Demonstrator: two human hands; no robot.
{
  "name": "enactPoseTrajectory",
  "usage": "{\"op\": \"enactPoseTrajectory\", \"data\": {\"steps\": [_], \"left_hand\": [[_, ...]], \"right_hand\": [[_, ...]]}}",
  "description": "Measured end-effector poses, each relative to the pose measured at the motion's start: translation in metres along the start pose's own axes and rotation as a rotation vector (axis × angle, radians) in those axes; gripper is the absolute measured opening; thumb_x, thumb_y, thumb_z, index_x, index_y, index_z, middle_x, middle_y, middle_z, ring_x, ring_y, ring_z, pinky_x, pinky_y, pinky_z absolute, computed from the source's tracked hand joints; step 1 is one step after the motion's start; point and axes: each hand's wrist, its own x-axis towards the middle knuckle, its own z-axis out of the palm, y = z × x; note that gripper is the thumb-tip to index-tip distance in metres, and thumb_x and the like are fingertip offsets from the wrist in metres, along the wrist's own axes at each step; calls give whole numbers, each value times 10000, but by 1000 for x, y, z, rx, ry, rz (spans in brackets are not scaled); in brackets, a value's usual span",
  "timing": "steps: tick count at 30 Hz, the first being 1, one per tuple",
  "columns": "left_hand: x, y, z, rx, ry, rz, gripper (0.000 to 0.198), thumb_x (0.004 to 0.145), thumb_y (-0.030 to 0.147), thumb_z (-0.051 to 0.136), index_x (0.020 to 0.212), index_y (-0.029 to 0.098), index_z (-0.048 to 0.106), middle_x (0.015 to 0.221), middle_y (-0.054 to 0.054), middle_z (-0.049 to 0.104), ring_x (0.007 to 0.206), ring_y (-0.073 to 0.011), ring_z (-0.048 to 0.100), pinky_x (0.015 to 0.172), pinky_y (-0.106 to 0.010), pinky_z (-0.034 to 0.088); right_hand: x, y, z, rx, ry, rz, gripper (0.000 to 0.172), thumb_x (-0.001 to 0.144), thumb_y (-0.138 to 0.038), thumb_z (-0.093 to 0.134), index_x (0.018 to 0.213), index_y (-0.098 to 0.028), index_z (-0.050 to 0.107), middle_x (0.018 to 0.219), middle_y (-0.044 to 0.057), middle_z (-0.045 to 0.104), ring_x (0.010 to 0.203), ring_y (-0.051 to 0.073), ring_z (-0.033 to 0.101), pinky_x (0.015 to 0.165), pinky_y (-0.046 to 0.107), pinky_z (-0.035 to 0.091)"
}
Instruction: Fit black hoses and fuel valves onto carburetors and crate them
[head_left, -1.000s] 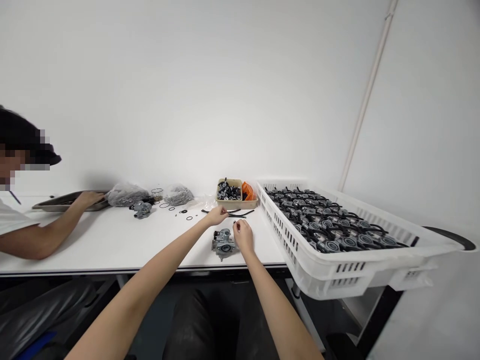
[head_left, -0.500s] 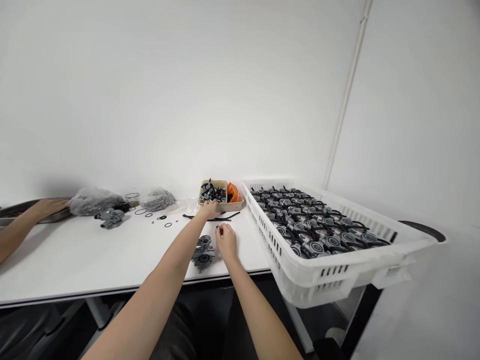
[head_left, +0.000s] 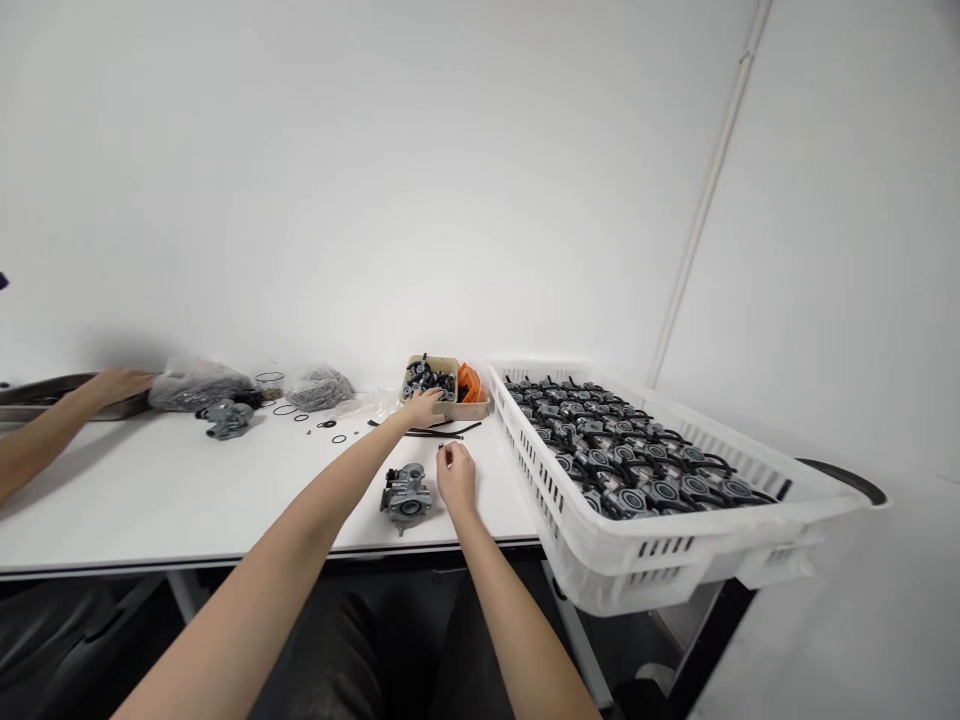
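My left hand (head_left: 427, 406) reaches to the front of a small cream bin (head_left: 456, 366) holding black and silver parts (head_left: 429, 378). Its fingers look stretched out at the parts; their tips are hard to make out. Closed in a pinch above the white table (head_left: 300, 500), my right hand (head_left: 457, 478) has a tiny dark thing at its fingertips, too small to name. A grey metal carburetor (head_left: 407, 497) stands on the table between my forearms. Black rubber tubes (head_left: 442, 434) lie just beyond my right hand.
On the right stands a white plastic crate (head_left: 570, 540) filled with rows of carburetors (head_left: 622, 450). An orange basket (head_left: 470, 384) sits beside the bin. Farther left are another carburetor (head_left: 226, 419), bagged parts (head_left: 199, 385), loose rings (head_left: 301, 418) and a co-worker's hand (head_left: 124, 384) at a metal tray (head_left: 30, 398).
My left hand has shifted slightly right at the bin's front, its fingers reaching farther out. My right hand stays pinched near the same place. The whole view has shifted a little.
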Motion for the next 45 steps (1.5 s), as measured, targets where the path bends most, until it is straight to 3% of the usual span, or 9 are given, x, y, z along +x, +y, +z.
{"op": "enactPoseTrajectory", "data": {"steps": [4,10,17,20,25,31,35,40,45], "left_hand": [[-34,13,-26,-85,40,117,412,791,231,599,1194,145,590,1299,-145,567,1262,-301,462,1082,-440,324],[-102,48,-57,-234,21,196,362,838,257,484,1155,139,614,1175,-101,660,947,-194,650,834,-304,516],[-141,77,-67,-285,-29,272,297,793,247,565,1058,181,680,1059,-72,711,956,-212,646,878,-326,481],[-140,70,-70,-358,77,207,227,751,315,637,939,204,701,1089,-65,696,1012,-226,627,911,-337,460],[-150,32,-59,-453,336,-66,251,757,436,610,702,191,612,851,-75,696,813,-223,649,771,-347,500],[-188,0,-17,-534,512,-332,357,782,546,542,683,202,531,684,-47,648,632,-219,644,617,-328,472],[-200,-1,-2,-615,515,-337,316,819,522,500,753,213,493,674,-32,649,621,-196,637,638,-317,477],[-200,-1,-1,-690,489,-299,362,911,486,319,1079,196,456,600,14,592,606,-179,604,675,-319,485],[-205,7,-4,-699,389,-182,483,852,503,451,1224,196,473,1126,-110,641,951,-210,620,891,-365,456]], "right_hand": [[0,2,-2,86,44,33,150,842,-251,425,900,-200,554,812,43,599,706,177,549,684,298,435],[-3,0,-4,204,70,-38,636,796,-355,580,1367,-219,335,1237,136,524,856,193,545,762,339,466],[-7,-1,-6,169,-52,-40,297,839,-374,475,991,-171,629,910,112,664,850,250,595,783,371,448],[-5,0,-8,178,-16,11,323,869,-395,420,983,-175,626,912,113,689,850,248,624,767,349,452],[-3,3,-9,196,49,134,445,880,-453,398,1144,-133,559,769,91,692,731,237,647,699,329,453],[-4,0,-9,398,42,241,542,822,-410,506,1309,-176,460,609,-17,623,619,208,635,657,309,442],[-1,-2,-10,500,30,297,402,788,-384,505,1110,-167,613,599,0,617,614,196,612,640,300,433],[0,-4,-12,624,-11,373,500,761,-334,449,1221,-165,547,864,65,713,725,171,613,652,274,426],[-1,-6,-15,764,-115,443,480,695,-331,577,1151,-182,594,953,78,718,757,168,608,668,275,429]]}}
